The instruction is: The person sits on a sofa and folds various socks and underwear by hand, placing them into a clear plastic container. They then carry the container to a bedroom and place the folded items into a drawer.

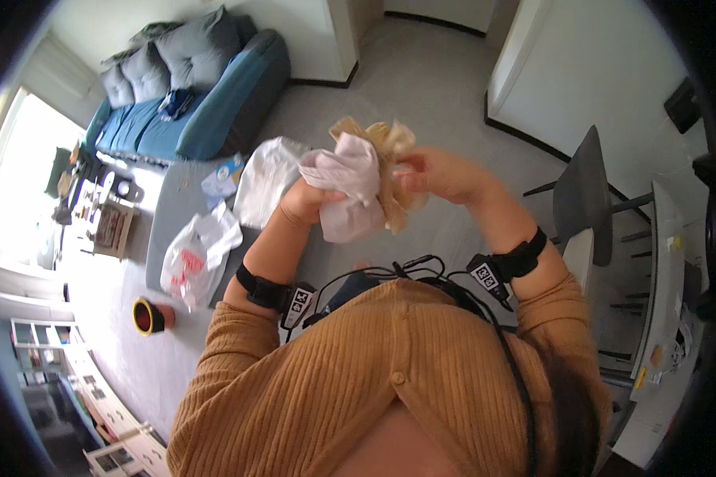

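My left hand grips a pale pink cloth bundle, its thumb resting across the front of the fabric. Against the bundle's right side sits a gathered, ruffled beige fabric piece. My right hand is at the right edge of the beige piece with its fingers curled; blur hides whether they pinch the fabric. Both hands are raised in front of my body, above the floor. Behind my left hand lies a white plastic bag on a grey table.
A clear plastic bag with red print and a blue printed packet lie on the table. A pot-like container stands on the floor beyond it. A blue sofa is at upper left, a grey chair at right. Black cables cross my waist.
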Demonstrator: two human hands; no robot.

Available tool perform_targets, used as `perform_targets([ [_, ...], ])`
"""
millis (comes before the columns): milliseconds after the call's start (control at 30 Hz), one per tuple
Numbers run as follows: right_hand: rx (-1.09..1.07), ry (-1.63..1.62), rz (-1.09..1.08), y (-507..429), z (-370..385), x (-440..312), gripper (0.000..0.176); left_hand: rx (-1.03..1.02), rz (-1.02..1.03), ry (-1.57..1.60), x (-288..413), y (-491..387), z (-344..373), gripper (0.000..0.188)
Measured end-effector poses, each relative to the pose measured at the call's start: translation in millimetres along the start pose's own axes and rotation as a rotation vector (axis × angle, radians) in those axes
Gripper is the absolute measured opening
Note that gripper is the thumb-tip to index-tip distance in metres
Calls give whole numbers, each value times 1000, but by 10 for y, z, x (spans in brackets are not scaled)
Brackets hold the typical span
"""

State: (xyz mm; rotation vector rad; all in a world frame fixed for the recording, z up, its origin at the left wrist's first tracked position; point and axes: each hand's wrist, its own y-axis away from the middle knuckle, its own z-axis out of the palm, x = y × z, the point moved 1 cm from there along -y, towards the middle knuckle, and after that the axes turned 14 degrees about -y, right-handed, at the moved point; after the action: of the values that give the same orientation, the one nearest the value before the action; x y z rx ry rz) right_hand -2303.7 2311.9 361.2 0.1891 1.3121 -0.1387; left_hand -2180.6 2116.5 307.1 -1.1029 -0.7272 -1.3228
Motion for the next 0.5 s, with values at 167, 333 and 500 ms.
perform_targets([
  [167, 252, -98, -185, -662, -441, -191, 34, -198, -153, -122, 209, -844, -577, 55],
  [333, 467, -252, -210, -1148, -1115, -265, 29, -205, -192, 2, 90, -1567, -964, 54],
  [500, 503, -325, -227, -1563, -1954, -429, 29, -50, -226, -22, -34, -2374, -1268, 55],
])
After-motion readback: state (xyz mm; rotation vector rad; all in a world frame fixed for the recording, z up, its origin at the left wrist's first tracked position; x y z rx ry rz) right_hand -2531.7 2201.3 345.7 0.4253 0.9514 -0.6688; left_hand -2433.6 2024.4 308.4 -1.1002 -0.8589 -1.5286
